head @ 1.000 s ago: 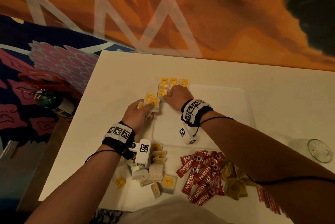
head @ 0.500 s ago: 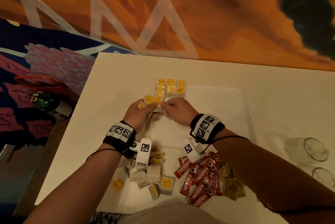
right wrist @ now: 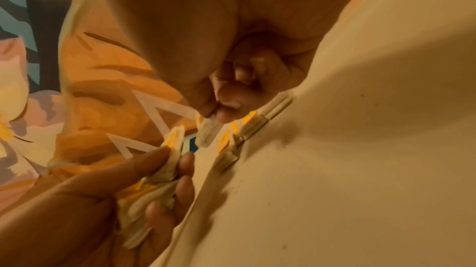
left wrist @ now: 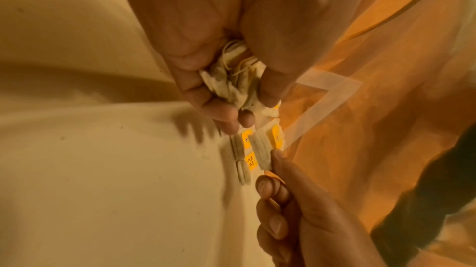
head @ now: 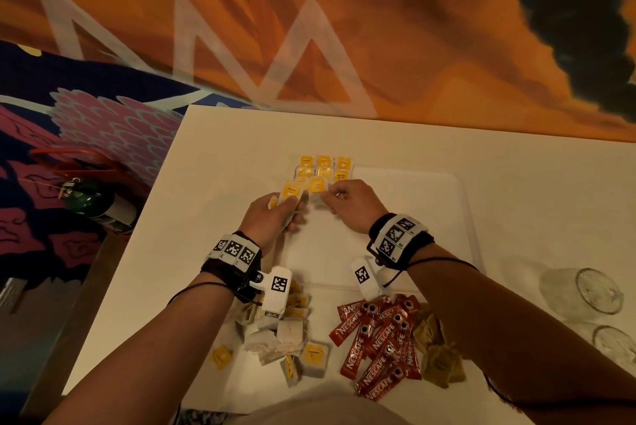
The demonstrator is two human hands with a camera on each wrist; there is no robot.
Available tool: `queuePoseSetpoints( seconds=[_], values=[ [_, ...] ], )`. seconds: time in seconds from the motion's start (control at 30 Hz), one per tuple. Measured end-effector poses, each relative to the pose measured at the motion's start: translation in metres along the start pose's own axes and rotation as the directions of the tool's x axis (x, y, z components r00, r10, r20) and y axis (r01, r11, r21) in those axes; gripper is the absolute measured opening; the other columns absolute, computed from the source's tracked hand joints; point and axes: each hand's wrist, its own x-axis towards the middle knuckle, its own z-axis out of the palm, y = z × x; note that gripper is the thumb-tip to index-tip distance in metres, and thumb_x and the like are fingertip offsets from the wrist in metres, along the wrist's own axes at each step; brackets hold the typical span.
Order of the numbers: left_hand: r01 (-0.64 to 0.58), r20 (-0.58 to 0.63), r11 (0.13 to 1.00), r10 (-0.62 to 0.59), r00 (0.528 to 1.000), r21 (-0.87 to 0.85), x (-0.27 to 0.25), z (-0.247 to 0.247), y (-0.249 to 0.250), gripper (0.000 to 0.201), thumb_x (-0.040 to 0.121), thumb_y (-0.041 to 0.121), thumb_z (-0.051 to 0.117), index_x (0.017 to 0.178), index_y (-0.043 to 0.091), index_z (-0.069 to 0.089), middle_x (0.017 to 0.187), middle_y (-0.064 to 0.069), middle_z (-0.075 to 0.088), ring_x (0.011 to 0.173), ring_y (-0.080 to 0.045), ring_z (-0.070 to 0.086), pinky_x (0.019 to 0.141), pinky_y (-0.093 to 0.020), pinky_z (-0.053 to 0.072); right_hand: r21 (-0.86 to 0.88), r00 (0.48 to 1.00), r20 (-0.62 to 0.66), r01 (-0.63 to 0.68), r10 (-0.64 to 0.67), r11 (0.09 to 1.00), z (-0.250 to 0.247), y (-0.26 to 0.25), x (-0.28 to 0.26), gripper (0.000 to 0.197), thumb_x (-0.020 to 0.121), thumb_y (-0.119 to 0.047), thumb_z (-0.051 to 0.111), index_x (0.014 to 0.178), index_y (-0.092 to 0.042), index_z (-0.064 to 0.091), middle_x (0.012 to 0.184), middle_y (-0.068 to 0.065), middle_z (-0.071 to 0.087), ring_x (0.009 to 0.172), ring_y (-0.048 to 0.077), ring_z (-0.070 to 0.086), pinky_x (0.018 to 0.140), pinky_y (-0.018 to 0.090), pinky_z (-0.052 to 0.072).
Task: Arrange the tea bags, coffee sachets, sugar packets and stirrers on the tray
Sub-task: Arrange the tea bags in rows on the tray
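Note:
A white tray lies on the white table, with several yellow-tagged tea bags set in rows at its far left corner. My left hand grips a bunch of tea bags over the tray's left edge. My right hand pinches one tea bag between thumb and forefinger just in front of the rows; this pinched tea bag hangs above the tray. Loose tea bags, red coffee sachets, brown sugar packets and red stirrers lie near me.
Two clear glasses lie at the table's right edge. A green bottle lies on the floor to the left. An orange patterned wall rises behind the table.
My right hand drew back from the rows to the left hand's bunch, and now pinches a single tea bag from it. The left hand stayed in place.

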Motion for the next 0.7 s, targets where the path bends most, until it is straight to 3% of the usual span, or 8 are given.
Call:
queuePoseSetpoints(
  seconds=[0.1, 0.2, 0.4, 0.57, 0.7],
  values=[
    [0.005, 0.01, 1.0, -0.005, 1.0, 0.011, -0.001, -0.001, -0.001, 0.027, 0.093, 0.024, 0.059, 0.106, 0.005, 0.073, 0.101, -0.017, 0.075, 0.082, -0.026, 0.07, 0.061, -0.027, 0.051, -0.023, 0.998, -0.016, -0.062, 0.062, 0.998, -0.002, 0.006, 0.01, 0.032, 0.097, -0.035, 0.06, 0.078, -0.01, 0.069, 0.076, 0.007, 0.07, 0.071, 0.017, 0.061, 0.065, 0.031, 0.048],
    [0.036, -0.03, 0.999, -0.036, 0.999, 0.002, -0.002, -0.002, -0.001, 0.022, 0.089, 0.025, 0.061, 0.098, 0.009, 0.074, 0.083, -0.011, 0.073, 0.079, -0.027, 0.069, 0.067, -0.032, 0.05, -0.05, 0.993, -0.022, -0.114, 0.113, 0.992, 0.002, 0.011, 0.017, 0.036, 0.095, -0.034, 0.06, 0.077, -0.004, 0.067, 0.079, 0.015, 0.07, 0.072, 0.026, 0.063, 0.071, 0.036, 0.053],
    [0.064, -0.079, 0.997, -0.066, 0.995, -0.033, -0.005, -0.001, 0.004, 0.014, 0.089, 0.015, 0.062, 0.078, 0.013, 0.071, 0.067, -0.008, 0.064, 0.067, -0.022, 0.057, 0.065, -0.033, 0.046, -0.098, 0.988, -0.033, -0.155, 0.153, 0.983, 0.011, 0.013, 0.024, 0.037, 0.094, -0.036, 0.063, 0.061, -0.019, 0.06, 0.067, 0.0, 0.066, 0.072, 0.023, 0.066, 0.067, 0.03, 0.05],
    [0.059, -0.081, 0.997, -0.063, 0.995, -0.044, -0.007, -0.001, 0.01, 0.016, 0.091, 0.012, 0.059, 0.078, 0.01, 0.068, 0.069, -0.012, 0.063, 0.054, -0.017, 0.055, 0.056, -0.026, 0.045, -0.152, 0.983, -0.047, -0.182, 0.177, 0.971, 0.013, 0.007, 0.024, 0.05, 0.094, -0.037, 0.063, 0.05, -0.02, 0.044, 0.051, -0.006, 0.046, 0.055, 0.019, 0.05, 0.059, 0.028, 0.04],
    [0.027, -0.063, 1.0, -0.028, 0.998, -0.007, -0.009, -0.002, 0.008, 0.014, 0.094, 0.013, 0.06, 0.084, 0.01, 0.069, 0.062, 0.0, 0.066, 0.052, -0.01, 0.059, 0.057, -0.026, 0.046, -0.164, 0.987, -0.045, -0.158, 0.153, 0.974, 0.011, 0.007, 0.022, 0.057, 0.095, -0.038, 0.062, 0.049, -0.017, 0.034, 0.047, -0.005, 0.034, 0.049, 0.019, 0.039, 0.054, 0.029, 0.036]
  ],
)
